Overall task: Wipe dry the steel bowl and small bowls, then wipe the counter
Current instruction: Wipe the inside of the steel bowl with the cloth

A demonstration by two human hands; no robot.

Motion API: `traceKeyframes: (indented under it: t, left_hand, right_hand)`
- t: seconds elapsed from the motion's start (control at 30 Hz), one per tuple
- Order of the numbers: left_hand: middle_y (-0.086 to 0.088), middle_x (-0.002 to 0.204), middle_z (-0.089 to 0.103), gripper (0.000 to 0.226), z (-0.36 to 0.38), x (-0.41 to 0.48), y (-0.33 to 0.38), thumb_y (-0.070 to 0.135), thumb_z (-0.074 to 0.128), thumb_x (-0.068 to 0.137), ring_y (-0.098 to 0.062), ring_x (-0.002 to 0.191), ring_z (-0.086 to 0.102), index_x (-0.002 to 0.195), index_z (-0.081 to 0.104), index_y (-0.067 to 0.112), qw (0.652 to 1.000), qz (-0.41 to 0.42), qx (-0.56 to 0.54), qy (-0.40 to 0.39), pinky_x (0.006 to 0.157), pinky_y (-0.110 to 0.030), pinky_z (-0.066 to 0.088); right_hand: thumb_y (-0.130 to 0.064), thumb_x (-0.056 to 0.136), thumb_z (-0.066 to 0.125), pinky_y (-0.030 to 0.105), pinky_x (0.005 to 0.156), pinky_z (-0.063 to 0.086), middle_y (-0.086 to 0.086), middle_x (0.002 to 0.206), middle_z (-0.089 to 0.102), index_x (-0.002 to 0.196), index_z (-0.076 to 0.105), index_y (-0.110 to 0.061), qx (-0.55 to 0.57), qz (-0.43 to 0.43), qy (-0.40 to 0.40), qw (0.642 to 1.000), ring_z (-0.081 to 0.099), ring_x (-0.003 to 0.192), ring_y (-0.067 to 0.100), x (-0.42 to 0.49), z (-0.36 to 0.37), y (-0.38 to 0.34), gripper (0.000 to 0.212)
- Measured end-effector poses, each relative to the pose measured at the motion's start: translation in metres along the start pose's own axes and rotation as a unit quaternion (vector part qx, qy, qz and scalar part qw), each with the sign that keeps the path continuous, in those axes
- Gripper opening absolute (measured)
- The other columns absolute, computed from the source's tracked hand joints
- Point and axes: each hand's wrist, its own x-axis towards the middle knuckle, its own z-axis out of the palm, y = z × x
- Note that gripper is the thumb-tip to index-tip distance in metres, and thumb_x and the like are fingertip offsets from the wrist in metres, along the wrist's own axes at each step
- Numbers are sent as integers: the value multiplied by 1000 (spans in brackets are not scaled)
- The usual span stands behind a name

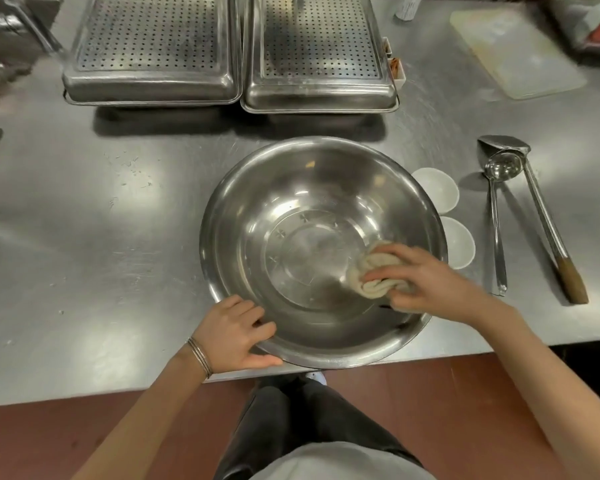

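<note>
your left grip (236, 336) is pinching the steel bowl (291, 209) by its rim at 7 o'clock. your right grip (426, 278) is clutching a bunched cloth (371, 271), pressing it to the bowl's inner wall at 4 o'clock. the bowl is sitting on the surface (118, 237), two small bowls (437, 192) just beside it at 3 o'clock.

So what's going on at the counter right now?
A person is wiping the inside of the steel bowl on the counter. The right hand holds a bunched cloth against the bowl's inner right side, while the left hand grips the near rim. The far small bowl and near small bowl sit just right of it, untouched. A ladle and spatula lie further right.
</note>
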Motion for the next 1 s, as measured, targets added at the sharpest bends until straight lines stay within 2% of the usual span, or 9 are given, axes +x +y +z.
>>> traceKeyframes:
  t: [0.13,0.23,0.37,0.47,0.53,0.67,0.8,0.87,1.0]
  left_hand:
    - [2,59,50,53,-2,0,5,65,42,85,-17,53,46,65,57,19,1000,-17,12,7,60,-26,26]
    - [2,59,49,51,-2,2,12,65,46,83,-17,53,46,63,55,19,999,-39,30,17,60,-26,27]
    - [1,59,52,51,-1,-3,16,66,46,82,-18,53,48,64,57,19,995,-75,61,19,60,-28,30]
    - [2,58,52,52,-8,-16,8,64,43,85,-18,52,49,64,59,20,990,-115,76,11,60,-27,29]
    - [5,58,53,54,-14,-22,3,65,39,87,-16,52,49,64,60,20,987,-143,69,-5,60,-27,28]
    - [6,62,55,55,-21,-23,4,62,33,91,-15,56,51,67,60,19,981,-185,47,-40,60,-26,28]
    - [8,75,62,49,-29,-24,10,49,27,97,-14,66,56,85,64,20,978,-197,2,-71,65,-26,31]
    - [9,81,65,46,-35,-24,9,44,26,98,-13,73,58,92,66,21,976,-202,-18,-76,70,-25,32]
    - [7,93,69,49,-51,-30,-12,43,24,98,-16,87,62,100,68,22,962,-266,-27,-51,81,-29,36]
  right_hand:
    - [-38,71,52,44,88,43,0,132,47,108,66,-33,9,31,152,988,50,105,31,-22,-18,5,39]
    - [-35,72,55,47,90,45,-1,132,47,108,66,-33,23,56,188,980,50,107,33,-32,-13,7,38]
    - [-21,70,61,41,93,43,-6,131,44,108,68,-27,59,84,244,964,47,115,23,-44,4,3,39]
    - [-21,73,59,38,100,38,-11,130,40,109,67,-26,125,116,278,945,42,122,21,-51,17,4,37]
    - [-17,77,63,36,99,39,-9,130,38,110,66,-27,140,141,290,936,42,122,21,-51,29,9,35]
    - [-5,80,68,26,100,29,6,132,40,117,63,-22,137,176,271,936,42,121,24,-27,49,9,41]
    - [-5,82,65,24,97,30,15,133,39,122,60,-16,113,191,217,951,47,117,28,5,68,7,42]
    - [-9,87,60,22,97,30,15,135,40,128,55,-13,133,189,204,951,48,119,29,17,73,5,41]
    - [-25,93,53,18,101,23,6,140,40,137,43,-12,196,182,242,933,39,129,18,39,58,-8,46]
